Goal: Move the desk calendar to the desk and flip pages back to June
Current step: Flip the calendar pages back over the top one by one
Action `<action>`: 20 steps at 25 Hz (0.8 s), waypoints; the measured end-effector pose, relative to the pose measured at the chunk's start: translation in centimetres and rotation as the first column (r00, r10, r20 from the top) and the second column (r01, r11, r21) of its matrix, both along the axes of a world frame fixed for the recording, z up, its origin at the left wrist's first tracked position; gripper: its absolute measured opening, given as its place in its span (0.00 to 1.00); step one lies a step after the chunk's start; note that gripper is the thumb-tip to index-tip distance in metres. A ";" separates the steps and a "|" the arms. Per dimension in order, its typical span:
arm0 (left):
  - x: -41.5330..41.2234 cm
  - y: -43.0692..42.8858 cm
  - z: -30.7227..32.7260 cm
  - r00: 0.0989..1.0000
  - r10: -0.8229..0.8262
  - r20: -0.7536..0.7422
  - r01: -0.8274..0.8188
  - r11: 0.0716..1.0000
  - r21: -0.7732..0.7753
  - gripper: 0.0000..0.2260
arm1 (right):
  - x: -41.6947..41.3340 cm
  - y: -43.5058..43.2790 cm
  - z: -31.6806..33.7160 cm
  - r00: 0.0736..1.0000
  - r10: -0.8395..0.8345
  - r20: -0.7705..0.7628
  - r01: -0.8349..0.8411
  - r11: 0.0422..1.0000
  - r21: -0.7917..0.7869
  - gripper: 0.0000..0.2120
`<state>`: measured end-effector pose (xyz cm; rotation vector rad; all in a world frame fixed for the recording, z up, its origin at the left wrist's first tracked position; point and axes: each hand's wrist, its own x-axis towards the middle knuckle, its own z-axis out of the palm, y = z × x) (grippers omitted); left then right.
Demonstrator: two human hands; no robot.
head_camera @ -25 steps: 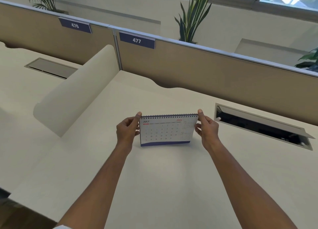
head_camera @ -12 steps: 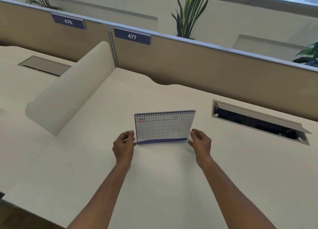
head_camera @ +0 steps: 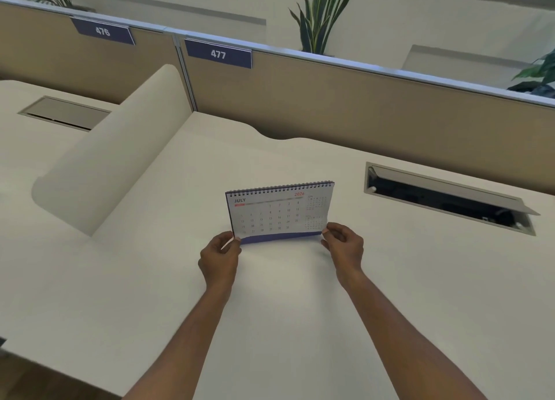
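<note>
Bare desk [head_camera: 300,324] all around the calendar [head_camera: 279,211].

open-plan office here: tan partition panels [head_camera: 360,105] run across the upper frame with numbered tags 476 [head_camera: 102,31] and 477 [head_camera: 218,54]. cream desk [head_camera: 270,309] below, cable hatch [head_camera: 444,198] at right, potted plant [head_camera: 321,12] up top.

The calendar [head_camera: 280,211] stands on the bench [head_camera: 270,324], the cable hatch [head_camera: 444,198] to its right, the partition [head_camera: 360,99] behind.

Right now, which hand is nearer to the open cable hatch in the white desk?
Right. The right hand holds the calendar's corner beside the hatch; the left hand is farther.
</note>
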<state>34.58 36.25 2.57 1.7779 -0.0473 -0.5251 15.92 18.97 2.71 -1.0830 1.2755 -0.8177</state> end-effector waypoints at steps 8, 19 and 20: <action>-0.4 0.8 -0.1 1.000 -0.015 -0.026 0.013 0.997 -0.080 0.12 | -0.6 0.0 0.6 1.000 -0.004 0.001 0.004 1.000 -0.021 0.06; 0.1 1.9 1.2 0.986 -0.033 -0.162 0.004 0.985 -0.175 0.09 | -1.7 0.5 1.4 0.999 0.034 0.007 -0.034 0.999 -0.039 0.06; 0.1 2.0 1.3 0.985 -0.040 -0.167 0.010 0.983 -0.181 0.08 | -1.8 0.6 1.5 0.999 0.044 0.008 -0.044 0.998 -0.046 0.06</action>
